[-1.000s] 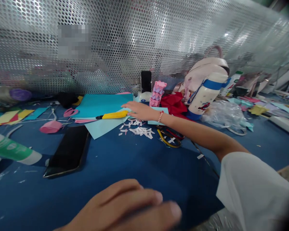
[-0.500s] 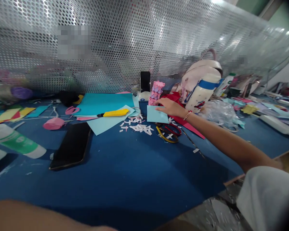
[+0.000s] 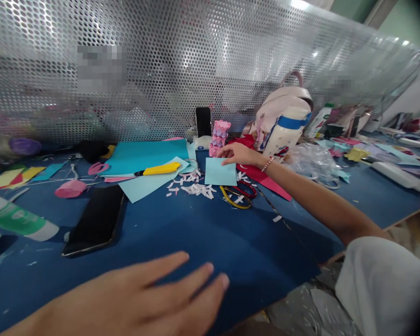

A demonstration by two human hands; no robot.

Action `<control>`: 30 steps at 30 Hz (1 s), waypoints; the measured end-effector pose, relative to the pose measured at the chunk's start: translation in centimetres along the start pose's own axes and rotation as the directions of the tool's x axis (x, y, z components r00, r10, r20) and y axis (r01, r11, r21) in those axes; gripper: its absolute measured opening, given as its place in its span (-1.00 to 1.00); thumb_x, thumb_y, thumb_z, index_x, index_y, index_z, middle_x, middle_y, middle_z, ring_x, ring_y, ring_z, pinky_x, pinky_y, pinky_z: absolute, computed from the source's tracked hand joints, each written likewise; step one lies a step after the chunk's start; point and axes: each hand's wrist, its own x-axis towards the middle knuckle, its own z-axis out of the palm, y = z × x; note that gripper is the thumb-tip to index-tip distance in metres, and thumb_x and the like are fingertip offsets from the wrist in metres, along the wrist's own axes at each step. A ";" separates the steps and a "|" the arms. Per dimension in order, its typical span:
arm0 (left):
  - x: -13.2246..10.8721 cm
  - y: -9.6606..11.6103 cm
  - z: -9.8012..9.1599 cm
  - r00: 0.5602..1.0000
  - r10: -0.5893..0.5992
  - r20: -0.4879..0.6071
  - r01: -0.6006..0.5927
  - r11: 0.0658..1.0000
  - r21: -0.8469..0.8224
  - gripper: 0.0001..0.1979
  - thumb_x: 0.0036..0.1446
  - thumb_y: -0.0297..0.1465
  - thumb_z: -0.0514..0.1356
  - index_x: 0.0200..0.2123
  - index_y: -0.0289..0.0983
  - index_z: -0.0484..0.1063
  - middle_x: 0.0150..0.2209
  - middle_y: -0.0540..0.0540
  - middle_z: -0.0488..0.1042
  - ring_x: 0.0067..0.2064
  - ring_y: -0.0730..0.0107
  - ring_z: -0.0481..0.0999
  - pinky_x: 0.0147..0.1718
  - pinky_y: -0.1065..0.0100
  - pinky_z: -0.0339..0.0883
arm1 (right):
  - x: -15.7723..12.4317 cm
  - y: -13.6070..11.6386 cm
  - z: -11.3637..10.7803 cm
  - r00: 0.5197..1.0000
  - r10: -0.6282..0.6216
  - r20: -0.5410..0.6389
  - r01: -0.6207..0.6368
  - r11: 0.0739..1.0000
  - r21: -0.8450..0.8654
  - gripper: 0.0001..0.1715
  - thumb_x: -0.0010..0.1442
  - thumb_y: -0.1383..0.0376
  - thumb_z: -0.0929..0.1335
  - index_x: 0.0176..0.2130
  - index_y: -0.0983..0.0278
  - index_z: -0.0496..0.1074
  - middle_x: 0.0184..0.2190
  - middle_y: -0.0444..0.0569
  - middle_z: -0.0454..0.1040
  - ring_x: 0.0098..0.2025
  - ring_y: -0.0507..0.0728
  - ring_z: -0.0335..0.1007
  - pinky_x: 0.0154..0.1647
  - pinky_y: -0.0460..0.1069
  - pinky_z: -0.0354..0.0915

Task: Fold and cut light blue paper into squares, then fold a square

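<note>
My right hand pinches the top edge of a small light-blue square of paper and keeps it raised near the back of the table. Just behind those fingers stands a pink and lilac folded-paper column. Below the square lie scissors with yellow and red handles, partly hidden by the paper. In the near foreground my left hand hovers over the blue table top, fingers spread, holding nothing. White paper scraps are strewn left of the scissors.
A yellow utility knife rests on blue paper sheets. Leftward are a black phone, a green-white tube and a pink tape roll. A pale backpack, red paper and clear plastic bag sit right.
My left hand has come up into view from the bottom edge with its fingers spread. My right hand still grips the light-blue square, which now faces me more squarely. The view has shifted slightly.
</note>
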 end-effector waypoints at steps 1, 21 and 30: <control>0.4 -0.9 -0.4 0.991 0.133 0.014 -0.133 0.991 0.006 -0.43 0.50 -0.53 -0.02 0.41 -0.06 0.49 0.34 0.05 0.64 0.33 0.34 0.63 0.51 0.26 0.28 | 0.0 -0.3 -0.1 1.000 -0.005 -0.012 0.006 1.000 0.017 -0.65 -0.04 0.25 0.67 -0.21 0.27 0.71 -0.21 0.01 0.73 -0.17 0.20 0.63 0.00 0.11 0.55; 0.3 -4.9 0.6 0.673 -0.713 -0.195 0.521 0.645 -0.560 -0.75 0.51 -0.35 0.15 -0.02 -0.04 0.67 -0.10 -0.04 0.67 -0.17 0.32 0.66 -0.19 0.34 0.61 | 4.6 -10.4 5.8 0.999 -0.036 0.021 0.031 0.976 0.216 -0.42 0.02 0.13 0.73 -0.42 0.26 0.36 -0.52 -0.26 0.33 -0.42 -0.01 0.18 -0.38 -0.05 0.04; -0.5 -5.5 1.0 0.625 -0.770 -0.124 0.591 0.572 -0.569 -0.74 0.53 -0.27 0.15 -0.02 -0.09 0.67 0.03 -0.11 0.66 -0.02 0.27 0.70 -0.11 0.32 0.64 | 4.1 -9.8 7.0 0.996 -0.086 0.039 0.074 0.967 0.243 -0.34 0.10 -0.07 0.69 -0.52 0.22 0.35 -0.40 -0.11 0.42 -0.20 0.13 0.37 -0.14 0.02 0.23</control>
